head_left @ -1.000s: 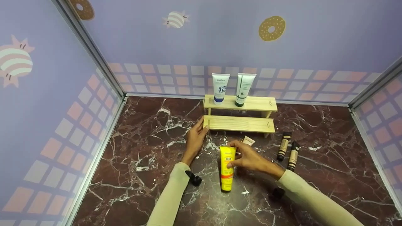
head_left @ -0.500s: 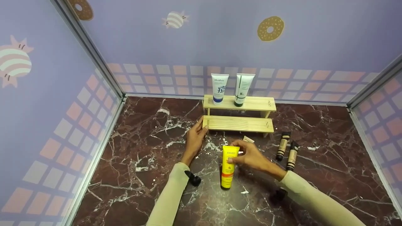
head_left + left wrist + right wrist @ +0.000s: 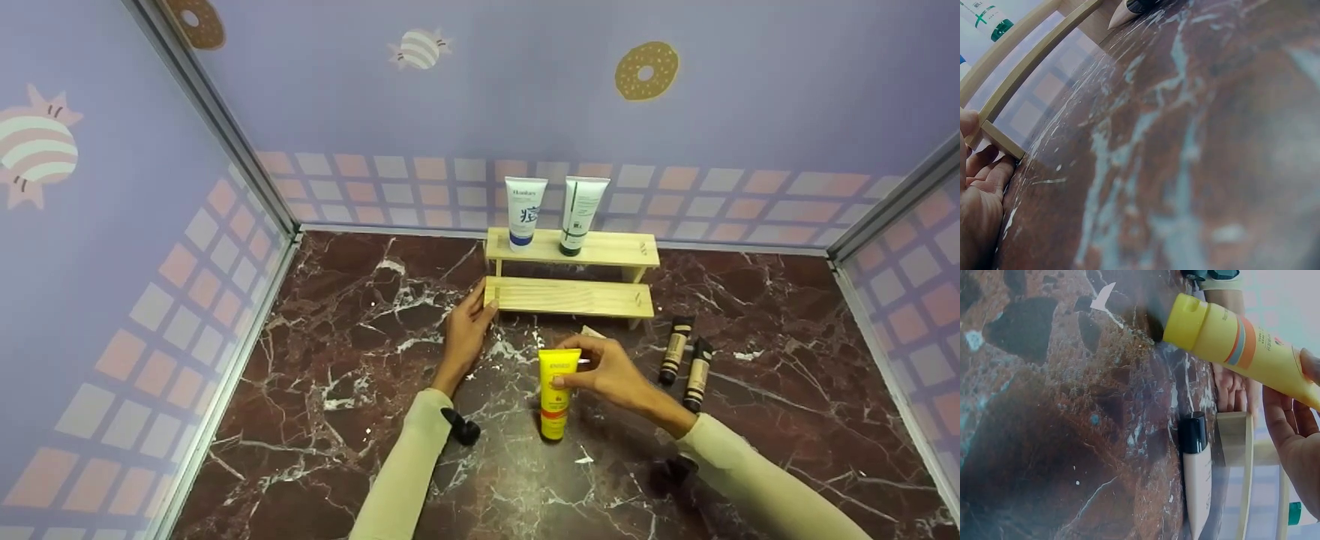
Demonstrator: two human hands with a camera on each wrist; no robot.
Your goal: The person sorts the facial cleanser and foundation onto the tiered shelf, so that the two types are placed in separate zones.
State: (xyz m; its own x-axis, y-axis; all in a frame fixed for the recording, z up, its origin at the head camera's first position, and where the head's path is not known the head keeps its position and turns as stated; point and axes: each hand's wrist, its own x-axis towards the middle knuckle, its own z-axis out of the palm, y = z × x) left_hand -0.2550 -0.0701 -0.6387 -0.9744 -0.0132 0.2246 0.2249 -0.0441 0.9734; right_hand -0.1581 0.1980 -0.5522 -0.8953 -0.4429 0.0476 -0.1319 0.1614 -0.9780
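Note:
In the head view my right hand (image 3: pixel 611 375) pinches a yellow squeeze tube (image 3: pixel 557 405) near its flat top end, thumb on the front. The tube stands cap down, close over the marbled tabletop; its yellow cap (image 3: pixel 1184 323) shows in the right wrist view. My left hand (image 3: pixel 469 330) holds the left end of a two-tier wooden display stand (image 3: pixel 574 296), thumb at the lower step's front and fingers round its side. On the upper step stand a white tube with a blue cap (image 3: pixel 525 212) and a white tube with a green cap (image 3: pixel 583 214).
A beige tube with a black cap (image 3: pixel 1197 478) lies before the stand, mostly hidden by my right hand in the head view. To the right lie two black-and-gold tubes, one (image 3: pixel 676 351) beside the other (image 3: pixel 699 373). Patterned walls (image 3: pixel 480 112) enclose the tabletop.
My right hand has shifted a little to the right with the yellow tube, whose cap end has moved slightly toward the stand. The left hand stays at the stand's end.

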